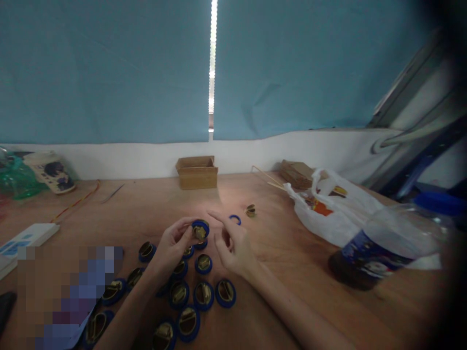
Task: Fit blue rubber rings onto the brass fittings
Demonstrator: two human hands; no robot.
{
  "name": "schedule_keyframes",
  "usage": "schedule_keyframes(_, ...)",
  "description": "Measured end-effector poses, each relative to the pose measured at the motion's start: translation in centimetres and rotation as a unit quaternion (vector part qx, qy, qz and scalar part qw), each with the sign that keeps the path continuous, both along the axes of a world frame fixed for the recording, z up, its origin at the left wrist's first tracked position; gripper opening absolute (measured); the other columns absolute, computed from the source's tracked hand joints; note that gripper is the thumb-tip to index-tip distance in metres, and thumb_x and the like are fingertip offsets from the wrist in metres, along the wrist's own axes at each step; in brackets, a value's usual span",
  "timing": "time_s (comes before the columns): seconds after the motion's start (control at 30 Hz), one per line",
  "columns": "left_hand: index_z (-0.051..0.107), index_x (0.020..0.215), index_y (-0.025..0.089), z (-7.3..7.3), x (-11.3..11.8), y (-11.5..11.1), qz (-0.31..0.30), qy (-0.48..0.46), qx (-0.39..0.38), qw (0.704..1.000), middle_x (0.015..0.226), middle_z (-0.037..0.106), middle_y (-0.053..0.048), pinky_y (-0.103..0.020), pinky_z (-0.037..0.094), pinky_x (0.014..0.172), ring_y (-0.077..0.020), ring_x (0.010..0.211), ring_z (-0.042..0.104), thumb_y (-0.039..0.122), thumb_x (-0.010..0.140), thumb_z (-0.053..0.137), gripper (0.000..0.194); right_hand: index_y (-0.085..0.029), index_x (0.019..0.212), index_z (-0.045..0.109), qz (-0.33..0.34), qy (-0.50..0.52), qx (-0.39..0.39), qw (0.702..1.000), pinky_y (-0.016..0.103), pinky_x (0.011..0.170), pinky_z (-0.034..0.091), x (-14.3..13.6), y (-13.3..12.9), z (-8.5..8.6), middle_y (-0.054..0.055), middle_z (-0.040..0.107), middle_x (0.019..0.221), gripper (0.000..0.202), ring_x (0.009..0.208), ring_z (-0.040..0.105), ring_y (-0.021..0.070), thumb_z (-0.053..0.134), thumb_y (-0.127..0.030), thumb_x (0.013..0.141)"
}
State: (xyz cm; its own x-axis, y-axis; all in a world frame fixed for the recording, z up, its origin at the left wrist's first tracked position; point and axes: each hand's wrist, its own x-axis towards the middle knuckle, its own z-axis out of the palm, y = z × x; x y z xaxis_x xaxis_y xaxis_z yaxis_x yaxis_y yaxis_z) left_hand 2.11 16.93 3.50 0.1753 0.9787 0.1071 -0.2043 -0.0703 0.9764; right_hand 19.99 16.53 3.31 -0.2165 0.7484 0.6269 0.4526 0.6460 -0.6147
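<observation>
My left hand (178, 239) pinches a round brooch (200, 230) with a blue rim and a gold-coloured back, tilted toward me above the table. To its right, my right hand (233, 245) is apart from the brooch. Its index finger points out and its thumb is spread, with nothing visible between them. Beneath and in front of both hands lie several more such brooches (203, 294), backs up with pin bars showing; my left forearm hides some. Beyond my right hand are a loose blue ring (235, 219) and a small gold-coloured metal piece (250, 210).
A small open cardboard box (198, 181) stands by the wall. On the right are a white plastic bag (321, 221) and a large bottle (379, 248) with dark liquid. A cup (54, 172) and a white device (31, 243) sit left on the wooden table (284, 287).
</observation>
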Motion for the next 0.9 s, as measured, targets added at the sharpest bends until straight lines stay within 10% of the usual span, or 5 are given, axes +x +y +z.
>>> schedule_keyframes(0.37,0.068,0.100,0.017,1.0,0.2,-0.5,-0.009,0.022,0.021,1.000,0.102,0.077,-0.008,-0.032,0.059,0.081,-0.0222,0.094,0.072,0.037,0.083,0.070,0.026,-0.017,0.121,0.062,0.026,-0.021,-0.014,0.999,0.028,0.061,0.050,-0.4,0.3,0.0,0.007,0.073,0.099,0.033,0.065,0.062,0.0150,0.048,-0.016,0.091)
schedule_keyframes(0.9,0.067,0.097,0.016,1.2,0.2,-0.4,-0.021,0.052,0.011,0.998,0.099,0.077,-0.010,-0.036,0.062,0.075,-0.0259,0.093,0.073,0.037,0.080,0.071,0.027,-0.015,0.099,0.066,0.015,-0.077,-0.011,0.997,0.026,0.055,0.042,-0.1,0.7,-0.3,0.004,0.069,0.072,0.022,0.058,0.059,0.0152,0.047,-0.012,0.087)
